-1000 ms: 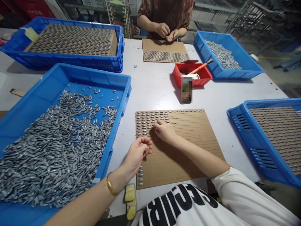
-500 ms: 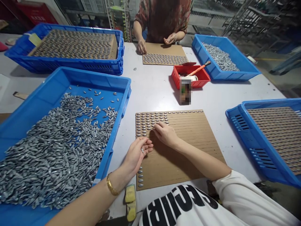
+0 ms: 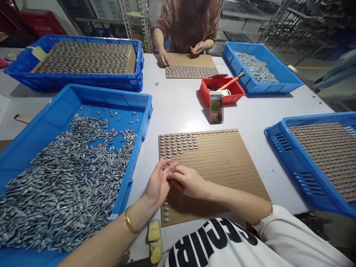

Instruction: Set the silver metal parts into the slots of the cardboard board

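My left hand (image 3: 158,185) is palm up over the left edge of a grooved cardboard sheet (image 3: 222,178), its fingers apart and no piece visible in the palm. The fingers of my right hand (image 3: 189,181) are pinched together and touch the left fingers; what they hold, if anything, is hidden. Rows of small silver oval pieces (image 3: 178,139) lie on the sheet's upper left, with a single row along the top edge. A few more lie down its lower left edge. Left of the sheet, a blue crate (image 3: 147,122) holds a heap of loose silver pieces (image 3: 69,185).
A red box (image 3: 235,97) with an orange-handled tool stands beyond the sheet. Blue crates stand at the right (image 3: 280,148), back right (image 3: 258,89) and back left (image 3: 111,81). Across the table, a person's hands (image 3: 197,48) work over another sheet (image 3: 189,59). Yellow blocks (image 3: 154,241) lie near my body.
My right hand has moved left and toward me, from the rows of pieces to my left fingers. The piece seen between my left fingers is now out of sight. The view has shifted slightly.
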Available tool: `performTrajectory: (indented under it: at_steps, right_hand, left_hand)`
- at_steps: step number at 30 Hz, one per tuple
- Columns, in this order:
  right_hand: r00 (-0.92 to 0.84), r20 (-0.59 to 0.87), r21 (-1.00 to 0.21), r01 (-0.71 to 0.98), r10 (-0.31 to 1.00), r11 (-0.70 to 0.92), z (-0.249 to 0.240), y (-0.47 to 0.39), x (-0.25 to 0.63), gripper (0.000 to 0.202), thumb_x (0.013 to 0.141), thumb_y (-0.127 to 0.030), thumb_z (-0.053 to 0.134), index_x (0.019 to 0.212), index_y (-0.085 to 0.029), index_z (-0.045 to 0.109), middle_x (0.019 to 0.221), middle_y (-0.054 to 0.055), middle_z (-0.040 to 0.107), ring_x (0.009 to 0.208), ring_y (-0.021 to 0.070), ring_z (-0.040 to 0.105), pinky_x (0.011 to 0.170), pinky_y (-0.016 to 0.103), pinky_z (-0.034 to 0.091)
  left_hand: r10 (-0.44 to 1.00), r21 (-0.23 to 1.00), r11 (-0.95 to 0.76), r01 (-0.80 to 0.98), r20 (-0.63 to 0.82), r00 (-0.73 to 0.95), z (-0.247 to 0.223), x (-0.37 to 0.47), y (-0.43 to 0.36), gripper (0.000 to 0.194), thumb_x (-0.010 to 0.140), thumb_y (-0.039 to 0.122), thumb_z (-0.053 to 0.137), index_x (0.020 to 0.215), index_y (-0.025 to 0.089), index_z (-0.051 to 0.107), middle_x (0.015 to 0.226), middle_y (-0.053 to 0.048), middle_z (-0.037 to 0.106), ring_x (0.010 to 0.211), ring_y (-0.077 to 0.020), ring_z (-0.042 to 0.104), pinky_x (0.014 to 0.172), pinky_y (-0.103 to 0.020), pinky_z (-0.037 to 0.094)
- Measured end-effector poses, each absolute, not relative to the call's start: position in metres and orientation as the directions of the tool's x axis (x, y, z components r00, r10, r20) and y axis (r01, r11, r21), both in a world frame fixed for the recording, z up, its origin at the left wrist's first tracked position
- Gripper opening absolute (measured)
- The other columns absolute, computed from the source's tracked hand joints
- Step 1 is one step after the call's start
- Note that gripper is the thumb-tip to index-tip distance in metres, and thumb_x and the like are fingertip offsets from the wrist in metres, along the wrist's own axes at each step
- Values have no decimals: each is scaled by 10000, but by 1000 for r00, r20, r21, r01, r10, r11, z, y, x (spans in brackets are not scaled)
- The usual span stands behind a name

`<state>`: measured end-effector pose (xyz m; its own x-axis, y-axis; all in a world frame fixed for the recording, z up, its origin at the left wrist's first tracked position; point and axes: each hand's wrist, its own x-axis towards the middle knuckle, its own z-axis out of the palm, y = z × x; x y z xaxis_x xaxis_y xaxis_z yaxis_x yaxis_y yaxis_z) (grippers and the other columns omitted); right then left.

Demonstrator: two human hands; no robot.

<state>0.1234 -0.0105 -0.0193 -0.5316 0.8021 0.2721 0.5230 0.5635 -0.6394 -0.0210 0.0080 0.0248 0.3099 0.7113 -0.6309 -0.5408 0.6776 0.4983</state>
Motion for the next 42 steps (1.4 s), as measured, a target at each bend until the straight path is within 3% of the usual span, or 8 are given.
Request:
performTrajectory:
  at_steps: [5,12,18,21,24,28,33,42]
  right_hand:
    - [-448,330,-683,494,831,537,-15,-9,134,194,889,-132,469,1008,-196,609,955,68,629,871,153,584,754,269,496]
    - [-299,290,-787,467,909,404,-1,-6,148,129,894,-175,485,901,-191,613,793,31,610,718,132,547,657,254,456]
    - [-267,-66,-975,223,961,-5,0,-11,155,139,871,-283,571,867,-170,652,774,12,658,668,107,563,607,227,446]
    - [-337,-231,-971,25,913,-237,-2,-10,158,184,825,-329,635,873,-152,650,758,15,674,628,99,573,581,219,458]
    - [-355,-304,-944,-12,884,-330,-4,-10,163,209,786,-337,674,872,-149,650,746,13,669,598,97,572,553,216,460]
    - [-263,-126,-965,258,956,-56,-9,-7,180,152,839,-295,608,906,-175,674,803,27,682,682,122,598,624,245,471]
    - [-245,205,-695,645,947,318,-26,10,212,170,911,-242,501,903,-196,664,850,49,675,759,143,602,698,268,477]
    - [-396,191,-283,854,898,437,-55,33,209,265,953,-187,404,969,-186,668,940,75,662,834,152,579,730,239,432]
  left_hand:
    - [750,593,657,-466,-579,320,20,-20,6,315,802,435,622,964,170,570,970,-87,653,858,-169,625,797,-288,486]
    - [765,752,632,-190,-563,313,14,-22,2,242,724,334,734,801,160,585,728,-4,608,634,-92,549,635,-207,452]
    - [792,801,585,-128,-530,303,18,-22,2,232,672,296,769,778,161,613,679,-5,611,628,-110,561,626,-218,448]
    - [810,838,540,-77,-493,317,19,-21,2,195,688,283,751,765,161,620,659,-6,612,612,-111,550,614,-219,428]
    - [810,851,523,-43,-481,336,19,-20,1,173,701,273,734,770,162,620,663,-8,619,628,-117,559,636,-228,429]
    - [773,814,581,-27,-540,332,18,-20,0,196,713,306,720,807,168,617,715,-32,648,646,-126,579,583,-216,411]
    - [754,778,624,-72,-575,318,16,-18,-1,202,715,303,711,829,169,611,751,-37,654,601,-101,549,557,-201,403]
    - [743,773,632,-59,-583,328,19,-16,0,156,717,256,695,809,171,602,697,-6,599,585,-94,515,543,-199,398]
